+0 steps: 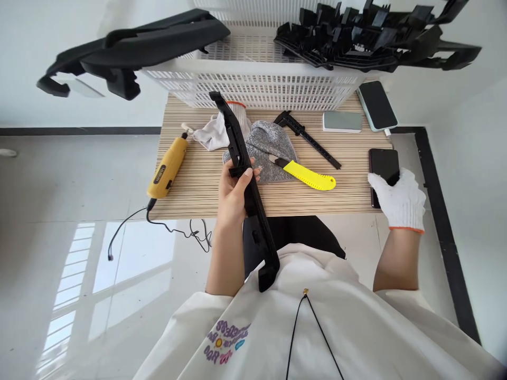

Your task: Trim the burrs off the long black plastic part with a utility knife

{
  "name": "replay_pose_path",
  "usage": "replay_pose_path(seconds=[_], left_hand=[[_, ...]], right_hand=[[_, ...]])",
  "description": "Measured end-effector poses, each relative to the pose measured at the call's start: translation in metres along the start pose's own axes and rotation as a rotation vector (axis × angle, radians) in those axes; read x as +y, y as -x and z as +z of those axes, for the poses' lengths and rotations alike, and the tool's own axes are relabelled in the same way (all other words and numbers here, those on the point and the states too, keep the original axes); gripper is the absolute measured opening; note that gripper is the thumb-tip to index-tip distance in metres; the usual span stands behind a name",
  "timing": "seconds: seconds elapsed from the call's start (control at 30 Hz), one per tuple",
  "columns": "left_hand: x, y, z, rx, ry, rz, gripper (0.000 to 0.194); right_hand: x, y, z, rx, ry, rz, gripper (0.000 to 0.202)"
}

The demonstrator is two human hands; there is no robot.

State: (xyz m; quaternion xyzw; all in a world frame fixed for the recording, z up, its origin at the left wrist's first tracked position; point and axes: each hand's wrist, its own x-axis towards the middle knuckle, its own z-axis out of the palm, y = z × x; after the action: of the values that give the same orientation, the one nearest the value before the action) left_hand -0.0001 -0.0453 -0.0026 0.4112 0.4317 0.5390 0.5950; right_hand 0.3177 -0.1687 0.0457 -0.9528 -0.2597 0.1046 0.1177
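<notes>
My bare left hand (234,196) is closed around a long black plastic trim piece (259,216). The piece slants from above the table down to my white shirt, with clips and slots along it. My right hand (401,199), in a white knit glove with an orange cuff, grips a black smartphone (384,163) at the table's right edge, thumb on its left side. Beside the trim piece, a yellow utility knife (311,175) with its blade out lies on a grey cloth (273,140). A white glove (217,131) lies behind the piece.
A yellow corded power tool (168,168) lies at the table's left. Black calipers (309,138), a grey-and-white box (341,121) and another phone (377,105) with a plug lie farther back. A white basket (253,84) behind holds several black plastic parts (356,42), some overhanging its sides.
</notes>
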Motion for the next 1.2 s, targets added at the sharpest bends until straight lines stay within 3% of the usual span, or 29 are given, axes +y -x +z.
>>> replay_pose_path(seconds=[0.1,0.27,0.73,1.13,1.2], left_hand=[[0.0,0.001,-0.001,0.003,0.012,-0.007,0.032],[0.0,0.002,-0.001,-0.012,0.027,0.008,0.032],[-0.001,0.002,-0.004,-0.053,0.041,0.01,0.032],[-0.001,0.001,-0.006,-0.091,0.047,0.01,0.032],[0.0,0.001,-0.005,-0.093,0.049,0.005,0.032]], right_hand=[[-0.006,-0.001,0.004,0.042,-0.028,0.028,0.069],[-0.013,0.002,0.0,0.004,-0.015,0.07,0.072],[-0.006,-0.005,0.009,0.075,-0.024,0.076,0.074],[-0.003,-0.007,0.005,-0.009,-0.034,0.042,0.093],[-0.003,-0.003,0.005,0.039,-0.057,0.022,0.098]])
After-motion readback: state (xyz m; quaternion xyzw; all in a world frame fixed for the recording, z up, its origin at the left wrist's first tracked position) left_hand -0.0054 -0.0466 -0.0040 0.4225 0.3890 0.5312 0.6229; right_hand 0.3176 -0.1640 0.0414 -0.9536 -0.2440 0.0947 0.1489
